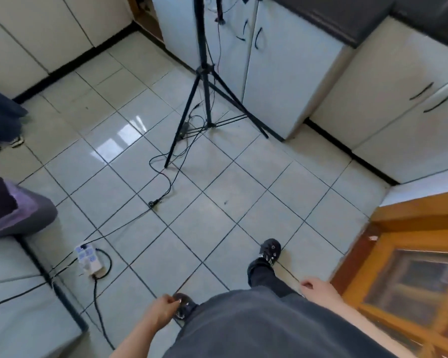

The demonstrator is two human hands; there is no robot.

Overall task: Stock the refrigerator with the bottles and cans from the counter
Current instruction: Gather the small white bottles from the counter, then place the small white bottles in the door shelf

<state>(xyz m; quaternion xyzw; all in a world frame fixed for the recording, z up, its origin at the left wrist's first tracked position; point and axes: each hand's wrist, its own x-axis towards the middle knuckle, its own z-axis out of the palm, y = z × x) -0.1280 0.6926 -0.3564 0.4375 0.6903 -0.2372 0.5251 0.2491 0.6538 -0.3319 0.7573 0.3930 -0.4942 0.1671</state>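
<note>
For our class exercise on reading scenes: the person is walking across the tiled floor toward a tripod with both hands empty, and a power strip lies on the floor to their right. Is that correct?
One detail is wrong. The head view shows the power strip on the floor to the person's left, not right. The tripod stands ahead, and the left hand and right hand are empty.

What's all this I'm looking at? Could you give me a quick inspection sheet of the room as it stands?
Surface: glossy tiled floor; dark counter top right, only its edge in view.
Job's things: nothing seen; no bottles, cans or refrigerator.
Clutter: black tripod; purple bin.
Hands: left hand and right hand hang empty, fingers loosely curled.
Cables: wires trail from the tripod to a power strip.
Surroundings: white cabinets, wooden door.
</note>
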